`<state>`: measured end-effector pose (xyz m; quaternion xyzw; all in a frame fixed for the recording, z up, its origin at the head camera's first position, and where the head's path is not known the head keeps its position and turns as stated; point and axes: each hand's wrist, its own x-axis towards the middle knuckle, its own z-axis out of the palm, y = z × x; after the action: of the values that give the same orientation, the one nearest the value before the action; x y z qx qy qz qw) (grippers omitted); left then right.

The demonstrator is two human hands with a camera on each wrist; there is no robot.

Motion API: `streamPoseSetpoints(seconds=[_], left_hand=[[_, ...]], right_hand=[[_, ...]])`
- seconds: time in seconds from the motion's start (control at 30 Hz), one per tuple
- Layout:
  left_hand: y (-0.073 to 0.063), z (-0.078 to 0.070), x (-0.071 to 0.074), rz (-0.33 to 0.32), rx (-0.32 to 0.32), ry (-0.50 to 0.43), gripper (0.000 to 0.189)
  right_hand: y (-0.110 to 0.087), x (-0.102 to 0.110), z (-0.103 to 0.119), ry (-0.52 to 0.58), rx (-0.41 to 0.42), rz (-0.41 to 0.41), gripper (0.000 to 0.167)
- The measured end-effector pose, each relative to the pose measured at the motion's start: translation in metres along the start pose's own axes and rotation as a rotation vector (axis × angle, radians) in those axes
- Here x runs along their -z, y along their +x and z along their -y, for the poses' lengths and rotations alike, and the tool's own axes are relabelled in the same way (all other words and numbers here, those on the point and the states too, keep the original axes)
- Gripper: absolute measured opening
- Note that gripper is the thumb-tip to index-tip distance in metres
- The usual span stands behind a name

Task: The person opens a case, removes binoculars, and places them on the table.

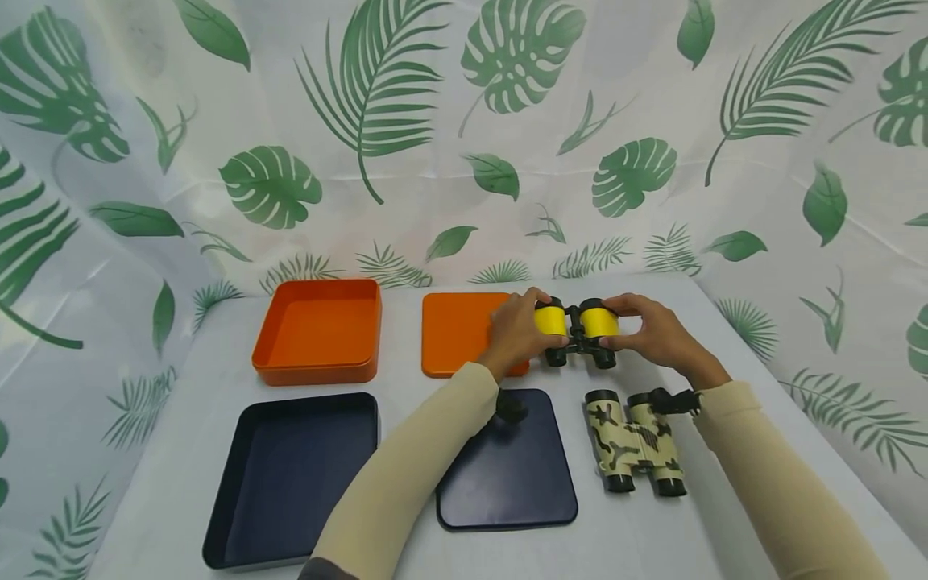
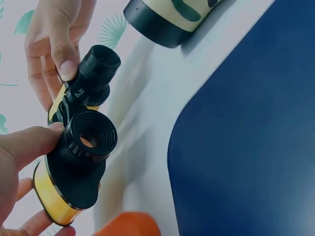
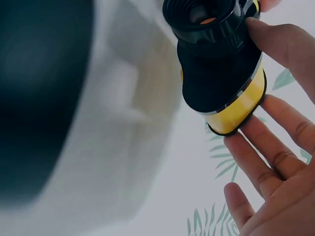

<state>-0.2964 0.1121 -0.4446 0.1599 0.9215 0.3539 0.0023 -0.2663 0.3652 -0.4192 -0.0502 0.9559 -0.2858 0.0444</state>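
Yellow-and-black binoculars (image 1: 576, 326) are held between both hands at the back right of the table, eyepieces toward the person. My left hand (image 1: 518, 326) grips their left barrel, thumb near the eyepiece and fingers beneath, as the left wrist view shows. On the other barrel, my right hand (image 1: 648, 334) pinches with its thumb by the eyepiece and its fingertips (image 3: 236, 142) along the yellow edge. Camouflage binoculars (image 1: 634, 443) lie on the table just below the right hand. An orange lid (image 1: 460, 334) lies partly hidden behind the left hand.
An orange box (image 1: 319, 370) stands open at the back left, with a dark blue box (image 1: 290, 483) in front of it. Under the left sleeve, a dark blue lid (image 1: 507, 491) lies flat. A leaf-print cloth (image 1: 420, 177) hangs behind the table.
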Motion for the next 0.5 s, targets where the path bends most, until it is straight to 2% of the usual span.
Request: streamPoseSetpoints(seconds=[0.2,0.5], left_hand=[[0.002,-0.013,-0.012,0.012,0.010,0.055,0.068],[0.004,-0.023,-0.027,-0.005,0.001,0.097,0.068]], right_hand=[[-0.006,0.005,-0.009,-0.001,-0.041,0.024,0.075],[-0.011,0.010,-0.024,-0.005,-0.059,0.050,0.075]])
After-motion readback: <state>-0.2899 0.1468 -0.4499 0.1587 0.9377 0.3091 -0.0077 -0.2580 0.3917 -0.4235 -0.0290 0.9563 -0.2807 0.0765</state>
